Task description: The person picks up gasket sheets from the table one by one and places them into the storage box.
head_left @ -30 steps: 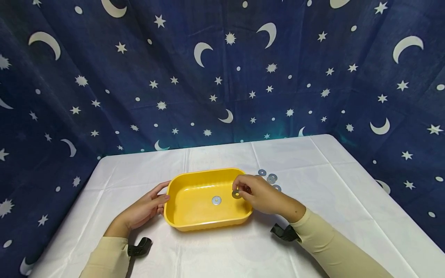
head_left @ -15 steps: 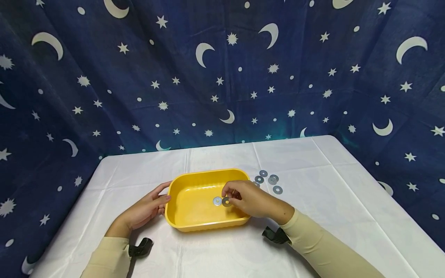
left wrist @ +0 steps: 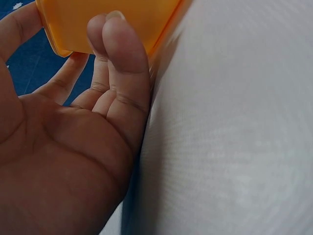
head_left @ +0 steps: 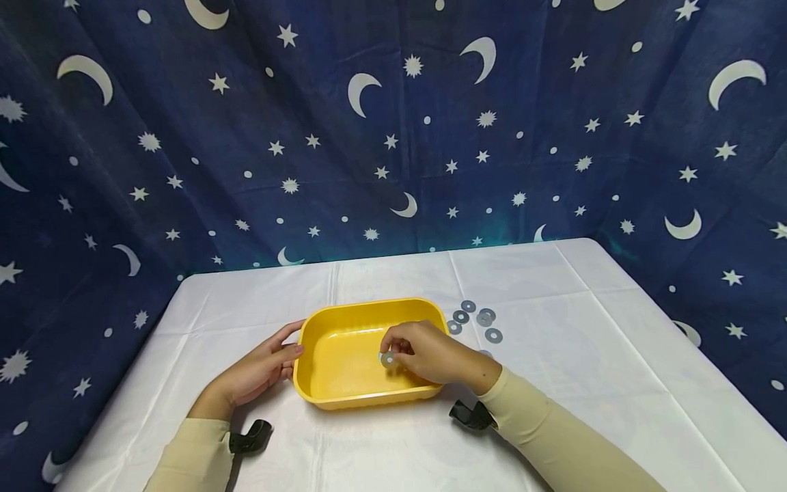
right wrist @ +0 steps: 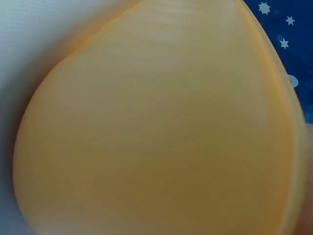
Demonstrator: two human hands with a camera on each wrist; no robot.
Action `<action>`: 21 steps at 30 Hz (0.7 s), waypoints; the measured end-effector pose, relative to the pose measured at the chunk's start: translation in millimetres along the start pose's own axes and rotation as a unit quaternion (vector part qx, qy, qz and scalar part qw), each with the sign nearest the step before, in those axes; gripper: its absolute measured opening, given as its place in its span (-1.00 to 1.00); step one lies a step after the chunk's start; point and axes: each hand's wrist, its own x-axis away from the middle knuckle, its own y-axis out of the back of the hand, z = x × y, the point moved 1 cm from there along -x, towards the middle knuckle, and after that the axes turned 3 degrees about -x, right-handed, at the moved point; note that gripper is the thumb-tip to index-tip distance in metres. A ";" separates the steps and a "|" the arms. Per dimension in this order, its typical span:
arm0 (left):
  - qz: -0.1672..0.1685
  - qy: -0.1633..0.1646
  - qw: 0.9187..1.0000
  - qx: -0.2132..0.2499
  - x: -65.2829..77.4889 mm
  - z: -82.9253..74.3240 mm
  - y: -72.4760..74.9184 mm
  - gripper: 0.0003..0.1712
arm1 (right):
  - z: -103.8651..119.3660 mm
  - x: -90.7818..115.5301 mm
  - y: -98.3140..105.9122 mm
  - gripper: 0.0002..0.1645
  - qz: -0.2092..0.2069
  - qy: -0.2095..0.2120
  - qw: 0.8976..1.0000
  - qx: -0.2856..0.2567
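A yellow plastic tub (head_left: 344, 369) sits on the white-clothed table. My left hand (head_left: 255, 369) holds its left end, thumb at the rim and fingers against the outer wall. In the left wrist view, fingers (left wrist: 124, 46) of that hand lie along the tub's side. Inside the tub, my right hand (head_left: 427, 352) pinches a flat metal washer (head_left: 389, 359) low over the floor. A pale sliver beside it is another washer, mostly hidden behind. The right wrist view is filled by the tub's outer wall (right wrist: 156, 122); the right fingers are hidden there.
Several loose washers (head_left: 494, 335) lie on the table (head_left: 553, 355) just right of the tub. A dark blue curtain (head_left: 344, 171) with moons and stars hangs behind the table. A black band (head_left: 251, 437) sits at each wrist.
My right hand has moved left and slightly down inside the tub with its washer, over the one lying there. More washers on the table show now. My left hand stays in place.
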 end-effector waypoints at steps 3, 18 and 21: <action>-0.003 0.007 1.000 -0.001 0.2 0.1 0.7 -0.27 | -1.2 -2.1 -3.4 -0.86 0.006 -0.004 1.000 0.007; -0.003 0.008 1.000 -0.005 -1.2 -2.4 1.8 -0.26 | -5.9 -4.5 -10.2 -0.82 0.040 -0.053 0.998 0.019; -0.001 0.010 1.000 -0.005 -1.6 -2.0 2.3 -0.26 | -6.5 -4.7 -10.9 -0.80 0.043 -0.061 0.997 0.026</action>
